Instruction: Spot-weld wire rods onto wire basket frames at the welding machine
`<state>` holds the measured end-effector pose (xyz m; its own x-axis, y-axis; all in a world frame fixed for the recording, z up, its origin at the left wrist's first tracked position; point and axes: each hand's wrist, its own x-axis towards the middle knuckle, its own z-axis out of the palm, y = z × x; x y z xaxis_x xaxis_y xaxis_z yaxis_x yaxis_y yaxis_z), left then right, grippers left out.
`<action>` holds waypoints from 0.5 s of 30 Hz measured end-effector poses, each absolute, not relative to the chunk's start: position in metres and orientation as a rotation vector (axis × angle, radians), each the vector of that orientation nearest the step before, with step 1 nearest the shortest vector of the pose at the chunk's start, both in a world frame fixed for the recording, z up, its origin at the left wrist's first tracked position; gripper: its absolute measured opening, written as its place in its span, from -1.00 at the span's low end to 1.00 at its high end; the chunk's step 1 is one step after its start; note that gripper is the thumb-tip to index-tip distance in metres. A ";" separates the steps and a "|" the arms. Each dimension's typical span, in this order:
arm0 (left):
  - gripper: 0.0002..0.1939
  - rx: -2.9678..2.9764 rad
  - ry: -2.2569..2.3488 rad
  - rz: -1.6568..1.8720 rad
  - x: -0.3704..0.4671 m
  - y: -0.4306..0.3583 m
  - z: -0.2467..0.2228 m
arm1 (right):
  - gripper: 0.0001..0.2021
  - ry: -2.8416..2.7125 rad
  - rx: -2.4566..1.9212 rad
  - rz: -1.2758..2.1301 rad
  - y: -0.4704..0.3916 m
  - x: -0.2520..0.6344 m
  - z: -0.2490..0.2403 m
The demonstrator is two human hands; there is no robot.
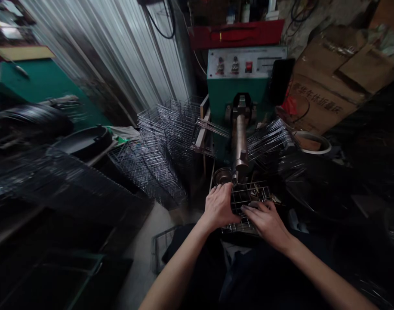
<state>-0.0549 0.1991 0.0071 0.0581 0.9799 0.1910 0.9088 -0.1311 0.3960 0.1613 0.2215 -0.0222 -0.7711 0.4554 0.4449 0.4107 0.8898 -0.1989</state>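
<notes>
In the dim workshop, a carton (319,101) beside the green machine (219,97) reads "午休折叠床". Under its metal arm (241,140) sits the wire grid (246,190); my left hand (218,207) spreads its fingers there, while my right hand (270,223) bends over it, grip unclear.

The left hand (219,206) and right hand (268,220) hide parts of the wire grid (245,196), and their grip on it cannot be made out. Both forearms run off the bottom edge. The panel's (263,54) small lettering is unreadable; a black object (281,81) covers its right end. Dark mesh (71,185) at far left is blurred.
</notes>
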 end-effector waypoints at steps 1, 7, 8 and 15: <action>0.03 2.152 1.952 0.625 -0.055 0.200 0.007 | -0.64 -2.553 -0.623 0.129 0.222 0.161 -0.023; 0.01 2.139 1.952 0.620 -0.057 0.207 0.007 | -0.68 -2.477 -0.691 0.209 0.231 0.156 -0.031; 0.01 2.145 1.952 0.613 -0.057 0.209 0.008 | -0.69 -2.463 -0.699 0.220 0.233 0.155 -0.032; 0.02 2.172 1.952 0.623 -0.062 0.219 0.010 | -0.67 -2.421 -0.692 0.256 0.242 0.149 -0.030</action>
